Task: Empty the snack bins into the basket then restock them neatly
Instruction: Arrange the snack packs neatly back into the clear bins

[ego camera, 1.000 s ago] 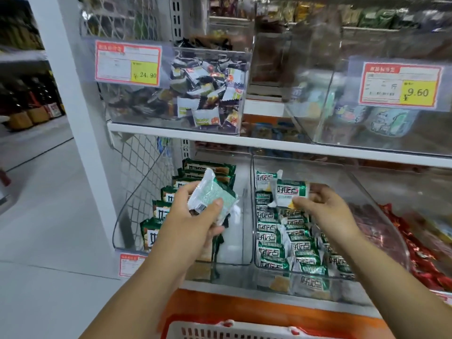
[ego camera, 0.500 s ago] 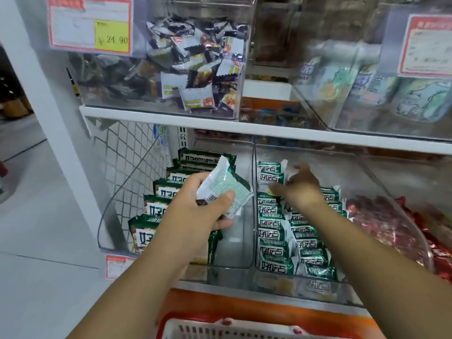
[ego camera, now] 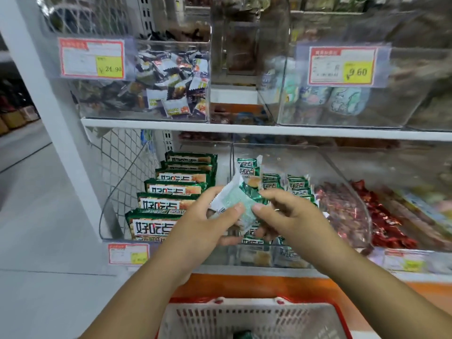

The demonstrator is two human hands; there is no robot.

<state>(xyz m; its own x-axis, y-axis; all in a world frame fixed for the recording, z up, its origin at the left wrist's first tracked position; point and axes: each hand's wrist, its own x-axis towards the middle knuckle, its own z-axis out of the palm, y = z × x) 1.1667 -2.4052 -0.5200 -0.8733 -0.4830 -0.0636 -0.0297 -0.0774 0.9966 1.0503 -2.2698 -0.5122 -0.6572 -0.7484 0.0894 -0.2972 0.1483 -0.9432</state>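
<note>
Both hands meet on one small pale-green snack packet (ego camera: 233, 200), held in the air in front of the lower shelf, about where the two lower-left bins adjoin; the left hand (ego camera: 203, 226) grips it from the left with the thumb pressed on its face and fingers curled behind, and the right hand (ego camera: 291, 216) pinches its right edge between thumb and fingers.

The lower-left clear bin (ego camera: 115, 192) holds large green packs (ego camera: 171, 189) standing in a tidy front-to-back row; a price tag (ego camera: 128, 253) sits on its front. The middle clear bin (ego camera: 281, 157) holds small green packets (ego camera: 274, 181) in rows, one standing taller at the back-left corner. Just right of them lie dark reddish packets (ego camera: 342, 209) – whether inside that bin or behind its curved wall I cannot tell; further right are bright red wrapped snacks (ego camera: 386, 223) in a loose heap.

On the upper shelf, the left bin (ego camera: 80, 99) is packed with a jumble of small black-and-white wrapped sweets (ego camera: 171, 94) and carries a tag reading 24.90 (ego camera: 91, 58); the right bin (ego camera: 281, 111) holds pale blue-green packs (ego camera: 342, 99) behind a tag reading 9.60 (ego camera: 342, 66).

Below the arms stands a slotted basket (ego camera: 220, 319) with a red rim – one green packet (ego camera: 243, 335) shows at its bottom edge.
</note>
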